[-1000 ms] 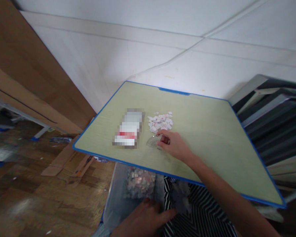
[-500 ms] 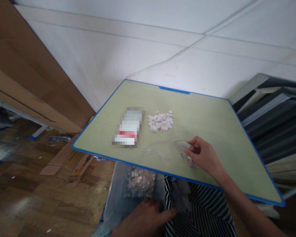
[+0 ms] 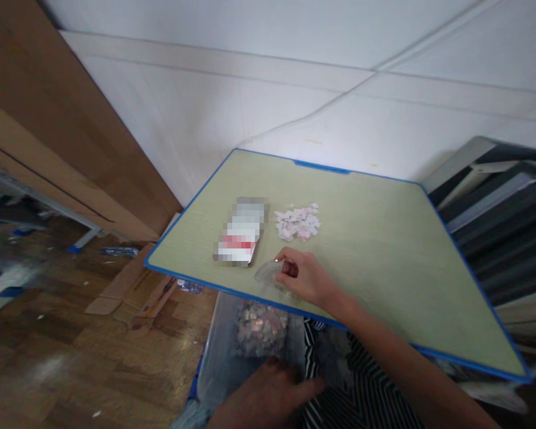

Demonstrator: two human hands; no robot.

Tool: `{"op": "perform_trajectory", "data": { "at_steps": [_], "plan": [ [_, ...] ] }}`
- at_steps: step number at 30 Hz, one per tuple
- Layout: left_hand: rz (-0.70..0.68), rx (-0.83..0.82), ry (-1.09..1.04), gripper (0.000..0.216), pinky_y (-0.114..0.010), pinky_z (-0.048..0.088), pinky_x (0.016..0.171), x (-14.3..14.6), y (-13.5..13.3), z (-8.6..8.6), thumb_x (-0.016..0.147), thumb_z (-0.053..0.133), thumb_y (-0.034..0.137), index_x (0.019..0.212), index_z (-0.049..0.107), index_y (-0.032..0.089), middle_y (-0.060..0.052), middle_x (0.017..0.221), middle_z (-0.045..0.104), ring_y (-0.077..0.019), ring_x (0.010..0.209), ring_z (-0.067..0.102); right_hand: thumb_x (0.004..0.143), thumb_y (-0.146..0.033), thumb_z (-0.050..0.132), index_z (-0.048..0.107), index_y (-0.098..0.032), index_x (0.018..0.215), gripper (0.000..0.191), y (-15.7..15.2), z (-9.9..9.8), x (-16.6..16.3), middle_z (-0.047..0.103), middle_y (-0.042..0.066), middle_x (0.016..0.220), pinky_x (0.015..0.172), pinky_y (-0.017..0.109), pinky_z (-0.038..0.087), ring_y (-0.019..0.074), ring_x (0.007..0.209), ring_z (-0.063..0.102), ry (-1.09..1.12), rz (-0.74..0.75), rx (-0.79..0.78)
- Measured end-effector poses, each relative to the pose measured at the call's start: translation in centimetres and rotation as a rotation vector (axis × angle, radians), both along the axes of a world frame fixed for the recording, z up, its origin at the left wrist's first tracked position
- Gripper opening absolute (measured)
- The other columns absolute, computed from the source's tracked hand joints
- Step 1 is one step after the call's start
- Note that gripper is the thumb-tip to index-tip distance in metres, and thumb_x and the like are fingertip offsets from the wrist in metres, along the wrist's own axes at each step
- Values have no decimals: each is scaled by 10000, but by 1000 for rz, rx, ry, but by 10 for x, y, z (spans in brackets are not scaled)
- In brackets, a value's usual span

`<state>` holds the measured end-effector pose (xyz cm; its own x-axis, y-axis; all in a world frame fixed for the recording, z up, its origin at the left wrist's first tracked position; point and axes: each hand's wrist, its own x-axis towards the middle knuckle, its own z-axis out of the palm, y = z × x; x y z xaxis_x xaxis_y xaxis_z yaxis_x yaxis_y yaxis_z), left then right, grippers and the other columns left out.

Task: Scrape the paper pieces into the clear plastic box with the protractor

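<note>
From where I stand, the right hand [image 3: 306, 274] has its thumb and fingers pinched on a clear fan [image 3: 265, 272], a thin see-through piece with a curved edge. Something dark red, perhaps its grip, shows between the fingers. The fan spreads to the left of the fingertips, low at the table [image 3: 375, 220]; I can't make out whether it rests flat or tilts a little off the surface. It lies between the pile and the near blue edge.

That pile [image 3: 298, 223], a loose heap of small whitish-pink scraps, sits just beyond the right hand, apart from the fingers. To its left lies an oblong [image 3: 241, 232], pale with a red band, its details blurred out. The fan's tip is near the oblong's lower right corner, the two apart.

The left hand [image 3: 272, 393] is down below the near edge, over a clear bin [image 3: 212, 357], its fingers beside a heap of bits [image 3: 261, 328] in there. It is dim and blurred; the thumb stands away from the fingers, but I can't see whether it grips anything.

Striped cloth [image 3: 370, 393] covers the person's lap. Flattened cardboard [image 3: 120, 286] lies on the wooden floor [image 3: 62, 339], and dark panels [image 3: 509, 220] stand stacked at the table's right.
</note>
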<state>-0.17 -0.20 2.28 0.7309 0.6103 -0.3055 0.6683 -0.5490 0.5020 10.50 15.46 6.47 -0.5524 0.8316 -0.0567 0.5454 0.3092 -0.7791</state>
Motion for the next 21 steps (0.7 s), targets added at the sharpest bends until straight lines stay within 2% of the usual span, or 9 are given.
{"op": "perform_trajectory", "data": {
  "at_steps": [8,14,21],
  "plan": [
    [6,-15,-18,511,-309,457,724,0,-1,1,851,635,151,1304,434,275,-55,992,633,-258,890,616,720,-112,644,605,-178,872,170,-14,1,-5,529,-57,578,533,206,355,88,531,470,-5,52,-26],
    [-49,17,-16,340,-316,472,715,-2,2,2,868,595,149,1191,499,196,-82,982,629,-258,867,616,719,-92,641,615,-176,905,206,-14,2,-8,550,-53,608,560,208,368,87,560,487,-5,88,-34],
    [-81,37,-20,391,-306,470,722,-4,1,-3,824,641,161,1185,491,194,-64,965,626,-241,850,610,733,-100,642,625,-176,937,218,-18,11,-23,585,-38,636,579,208,393,93,591,531,42,155,-61]
  ]
}}
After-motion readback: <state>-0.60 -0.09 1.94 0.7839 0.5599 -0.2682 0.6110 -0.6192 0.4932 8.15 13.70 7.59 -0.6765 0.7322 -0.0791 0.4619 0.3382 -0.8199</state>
